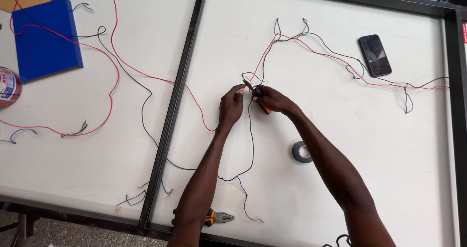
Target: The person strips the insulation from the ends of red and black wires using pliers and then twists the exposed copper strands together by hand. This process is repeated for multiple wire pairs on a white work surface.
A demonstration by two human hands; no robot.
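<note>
My left hand [230, 106] pinches the end of a thin wire near the middle of the white table [379, 149]. My right hand [271, 100] grips a small tool with orange and black handles [263, 108], its tip meeting the wire end between my two hands. Red wire [193, 97] and black wire [251, 145] run from that spot across the table. The wire tip itself is too small to make out clearly.
A roll of grey tape [302, 152] lies right of my right forearm. A dark phone [375, 55] rests at the upper right. Pliers [220, 218] sit by the near edge. A blue box [44, 37] and a tape roll [8, 86] are at far left. A black frame bar [176, 106] divides the table.
</note>
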